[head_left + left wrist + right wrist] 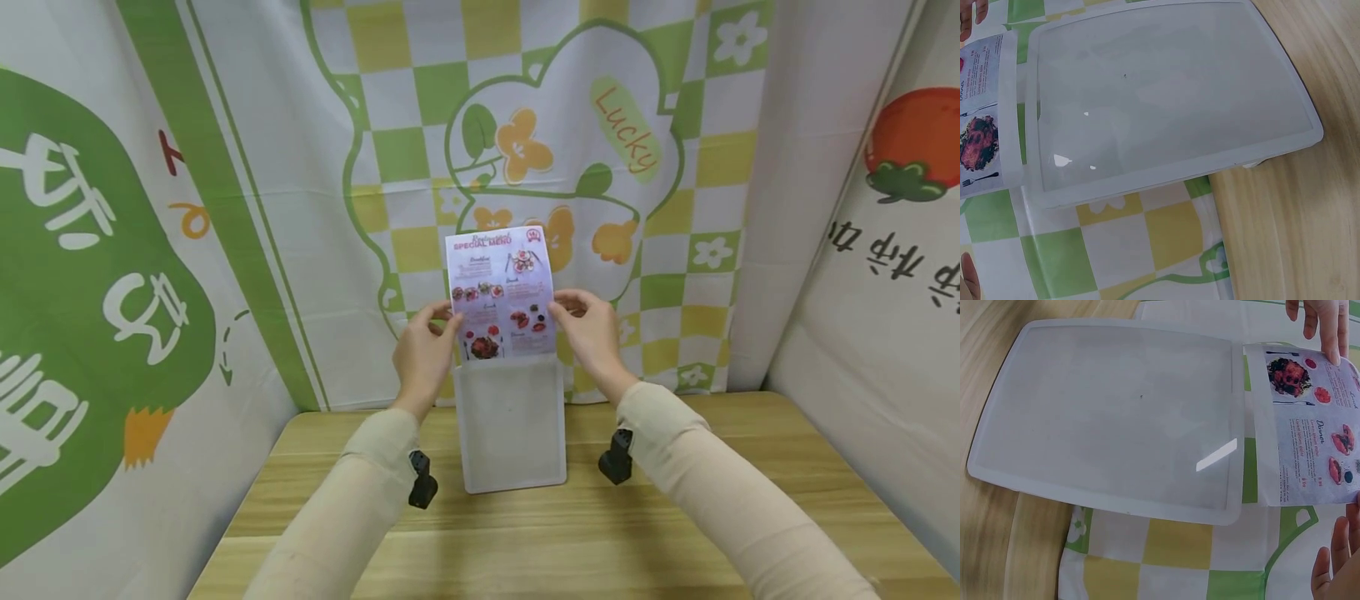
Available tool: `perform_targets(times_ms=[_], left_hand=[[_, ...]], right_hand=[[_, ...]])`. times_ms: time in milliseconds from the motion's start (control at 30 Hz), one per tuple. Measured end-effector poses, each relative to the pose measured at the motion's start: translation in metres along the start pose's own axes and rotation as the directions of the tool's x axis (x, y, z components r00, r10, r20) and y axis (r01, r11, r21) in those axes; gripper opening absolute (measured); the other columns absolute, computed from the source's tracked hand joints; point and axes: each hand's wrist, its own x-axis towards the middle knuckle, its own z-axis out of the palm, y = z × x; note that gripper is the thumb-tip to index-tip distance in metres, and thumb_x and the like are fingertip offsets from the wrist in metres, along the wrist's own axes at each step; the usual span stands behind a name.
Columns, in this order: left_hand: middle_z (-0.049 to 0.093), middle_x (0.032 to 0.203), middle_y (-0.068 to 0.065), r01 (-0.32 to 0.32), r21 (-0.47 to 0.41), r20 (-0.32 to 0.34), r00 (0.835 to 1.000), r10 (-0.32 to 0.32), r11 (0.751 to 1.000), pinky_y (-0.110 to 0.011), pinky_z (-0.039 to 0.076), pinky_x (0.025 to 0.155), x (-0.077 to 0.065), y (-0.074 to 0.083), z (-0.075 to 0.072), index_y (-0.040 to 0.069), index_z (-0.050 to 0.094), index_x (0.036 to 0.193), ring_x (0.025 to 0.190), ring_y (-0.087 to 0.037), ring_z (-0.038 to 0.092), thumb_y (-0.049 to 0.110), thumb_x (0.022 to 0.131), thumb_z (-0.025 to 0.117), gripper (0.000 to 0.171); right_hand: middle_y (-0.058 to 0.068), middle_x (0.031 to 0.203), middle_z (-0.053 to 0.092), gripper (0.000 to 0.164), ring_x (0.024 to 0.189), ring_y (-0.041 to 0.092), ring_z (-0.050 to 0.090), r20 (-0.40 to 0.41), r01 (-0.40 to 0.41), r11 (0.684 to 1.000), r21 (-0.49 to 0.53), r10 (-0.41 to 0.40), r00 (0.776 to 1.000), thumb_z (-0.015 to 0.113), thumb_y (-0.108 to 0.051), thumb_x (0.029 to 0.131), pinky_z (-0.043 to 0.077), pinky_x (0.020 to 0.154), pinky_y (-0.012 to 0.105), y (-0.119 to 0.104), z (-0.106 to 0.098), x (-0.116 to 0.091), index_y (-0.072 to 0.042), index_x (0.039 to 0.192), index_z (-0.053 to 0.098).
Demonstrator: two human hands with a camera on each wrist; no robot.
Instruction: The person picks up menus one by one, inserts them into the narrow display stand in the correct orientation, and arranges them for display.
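The menu (504, 293) is up between our hands, directly above the frame (512, 429), its long axis running up and down in line with the frame's. What matters most is how the menu's lower edge stands to the frame's top rim: we judge the two nearly parallel, with little sideways offset. Neither hand is nearer; our left hand (424, 354) pinches the left edge between thumb and fingers, and our right hand (592, 335) pinches the right edge likewise.

From the head view the menu seems to meet the rim, and we cannot tell there whether they touch. Both wrist views show a narrow gap, with checked cloth (540, 83) visible through it. The right wrist view also shows our left thumb against the menu's edge; the left wrist view catches only bits of our fingers.

The frame stands on the wooden surface (510, 550), and the cloth hangs on the far side.
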Motion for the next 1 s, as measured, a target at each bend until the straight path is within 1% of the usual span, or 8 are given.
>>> perform_targets(times_ms=[233, 433, 767, 1000], left_hand=[[0.071, 0.104, 0.005, -0.006, 0.01, -0.016, 1.0, 0.006, 1.0, -0.032, 0.043, 0.062, 0.0049, -0.0018, 0.0019, 0.017, 0.069, 0.12, 0.079, -0.014, 0.061, 0.035, 0.093, 0.069, 0.033], [0.072, 0.103, 0.005, -0.003, 0.019, -0.025, 1.0, 0.004, 1.0, -0.032, 0.044, 0.062, 0.0076, -0.0046, 0.0032, 0.017, 0.069, 0.12, 0.078, -0.015, 0.061, 0.035, 0.093, 0.069, 0.032], [0.071, 0.104, 0.004, -0.006, 0.027, -0.02, 1.0, 0.007, 1.0, -0.033, 0.044, 0.064, 0.0054, -0.006, 0.0031, 0.016, 0.069, 0.12, 0.081, -0.015, 0.061, 0.034, 0.094, 0.069, 0.032], [0.072, 0.104, 0.005, 0.0, 0.027, -0.024, 1.0, 0.001, 1.0, -0.033, 0.044, 0.064, 0.0048, -0.0072, 0.0037, 0.017, 0.069, 0.118, 0.08, -0.015, 0.061, 0.034, 0.093, 0.07, 0.031]], right_hand=[[0.012, 0.107, 0.07, 0.023, 0.093, 0.023, 0.061, -0.003, 0.007, 1.0, -0.02, -0.007, 1.0, 0.069, -0.017, 0.095, 0.049, 0.083, 0.034, -0.0007, 0.0031, 0.0058, -0.004, 0.114, 0.069], [0.014, 0.107, 0.071, 0.023, 0.093, 0.025, 0.063, -0.011, 0.018, 0.999, -0.042, -0.019, 1.0, 0.069, -0.015, 0.094, 0.051, 0.083, 0.036, -0.0006, 0.0068, 0.0089, -0.002, 0.113, 0.069], [0.015, 0.106, 0.071, 0.022, 0.094, 0.026, 0.063, -0.01, 0.031, 0.998, -0.053, -0.031, 0.999, 0.069, -0.014, 0.094, 0.051, 0.084, 0.038, -0.0006, 0.0079, 0.0092, -0.001, 0.113, 0.069], [0.014, 0.106, 0.071, 0.022, 0.094, 0.026, 0.063, -0.011, 0.028, 0.997, -0.077, -0.029, 1.0, 0.069, -0.014, 0.094, 0.05, 0.082, 0.038, 0.0013, 0.0092, 0.0097, -0.002, 0.112, 0.07]])
